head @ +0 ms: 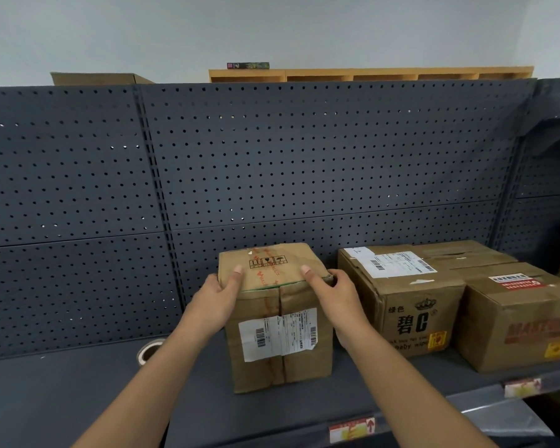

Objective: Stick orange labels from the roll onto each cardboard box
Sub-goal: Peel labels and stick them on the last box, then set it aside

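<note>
A dark perforated back panel (304,163) is seen behind a dark shelf (78,392), with a pale wall and a wooden unit (369,74) above it. On the shelf a tall cardboard box (278,344) is held by both hands at its top front edge. The left hand (219,295) is curled over the left corner, its thumb laid flat on the box top and the rest of its fingers (212,281) wrapped round the left side. The right hand (333,294) is curled over the right corner in the same way, thumb on top and fingers (332,276) bent over the right edge. A white shipping label (278,334) is stuck on the box front, below the fingers. To the right of the right fingers, two more cardboard boxes are set side by side: a middle box (408,305) with an orange label (437,340) low on its front, and a right box (514,324) with an orange label (556,350) likewise. To the left of the left forearm, a roll (149,350) is partly seen lying on the shelf, away from the fingers.
</note>
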